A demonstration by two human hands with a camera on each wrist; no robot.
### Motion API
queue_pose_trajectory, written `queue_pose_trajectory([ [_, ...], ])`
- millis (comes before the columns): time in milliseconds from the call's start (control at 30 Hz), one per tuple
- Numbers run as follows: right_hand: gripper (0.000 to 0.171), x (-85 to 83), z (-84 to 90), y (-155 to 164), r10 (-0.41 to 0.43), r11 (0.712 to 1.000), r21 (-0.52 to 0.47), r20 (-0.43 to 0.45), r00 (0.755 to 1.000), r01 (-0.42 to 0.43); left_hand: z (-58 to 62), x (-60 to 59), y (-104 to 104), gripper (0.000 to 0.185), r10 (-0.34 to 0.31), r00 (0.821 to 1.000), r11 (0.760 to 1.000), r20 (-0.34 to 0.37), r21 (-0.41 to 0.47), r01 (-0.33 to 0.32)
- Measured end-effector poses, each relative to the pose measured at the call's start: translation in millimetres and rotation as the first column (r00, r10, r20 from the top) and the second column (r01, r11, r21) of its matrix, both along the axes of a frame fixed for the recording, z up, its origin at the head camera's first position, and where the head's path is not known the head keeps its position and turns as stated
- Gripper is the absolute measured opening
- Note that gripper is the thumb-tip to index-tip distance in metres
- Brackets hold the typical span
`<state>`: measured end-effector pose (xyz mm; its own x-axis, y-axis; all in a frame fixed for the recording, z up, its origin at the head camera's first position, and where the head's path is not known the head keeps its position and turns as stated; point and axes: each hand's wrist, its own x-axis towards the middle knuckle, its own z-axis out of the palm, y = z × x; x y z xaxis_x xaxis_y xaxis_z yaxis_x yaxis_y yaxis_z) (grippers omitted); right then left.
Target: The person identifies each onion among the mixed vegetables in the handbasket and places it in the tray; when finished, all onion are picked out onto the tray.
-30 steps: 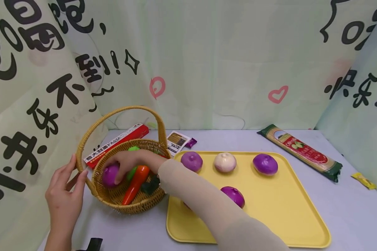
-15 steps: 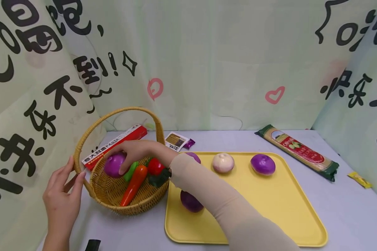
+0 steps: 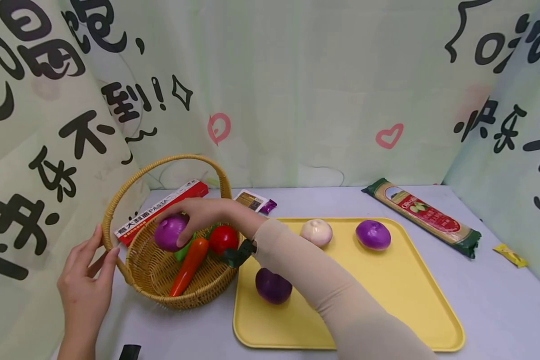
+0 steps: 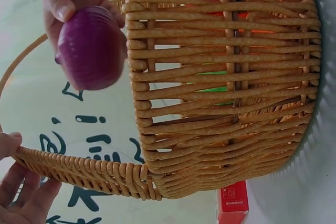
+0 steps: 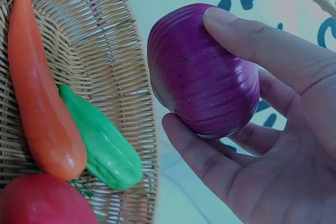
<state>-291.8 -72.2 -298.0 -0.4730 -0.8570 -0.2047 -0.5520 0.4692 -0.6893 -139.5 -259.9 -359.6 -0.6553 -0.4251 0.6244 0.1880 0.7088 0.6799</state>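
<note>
My right hand (image 3: 198, 217) grips a purple onion (image 3: 170, 233) over the wicker basket (image 3: 150, 280). In the right wrist view the thumb and fingers wrap round the onion (image 5: 202, 72); in the left wrist view it hangs level with the basket's rim. My left hand (image 3: 85, 280) pinches the basket's handle (image 3: 110, 215) low on its left side. Inside the basket lie an orange-red carrot (image 3: 190, 267), a red tomato (image 3: 223, 240) and a green cucumber-like vegetable (image 5: 102, 142).
Right of the basket, a yellow tray (image 3: 387, 300) bears a white onion (image 3: 316, 232), a purple onion (image 3: 373, 235) and a dark purple one (image 3: 273, 286), partly behind the sleeve. A pasta box (image 3: 162, 210), pasta packet (image 3: 423, 215) and yellow sachet (image 3: 510, 255) lie around.
My right hand has lifted the onion from inside the basket, up and slightly right. The left hand stays on the handle. The view has shifted a little.
</note>
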Motion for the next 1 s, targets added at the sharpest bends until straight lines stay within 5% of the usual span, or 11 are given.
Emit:
queue_pose_trajectory([
  [633, 0.063, 9.8, 24.1, 66.2, -0.013, 0.999, -0.048, -0.053, 0.998, 0.01, 1.7, 0.5, 3.2, 0.064, 0.007, 1.0, 1.0, 0.008, -0.002, -0.007],
  [1000, 0.064, 16.7, 33.7, 112.0, -0.021, 0.988, -0.155, -0.059, 0.998, 0.011, 2.0, 1.4, 3.1, 0.062, 0.023, 0.999, 1.0, 0.033, -0.001, -0.023],
])
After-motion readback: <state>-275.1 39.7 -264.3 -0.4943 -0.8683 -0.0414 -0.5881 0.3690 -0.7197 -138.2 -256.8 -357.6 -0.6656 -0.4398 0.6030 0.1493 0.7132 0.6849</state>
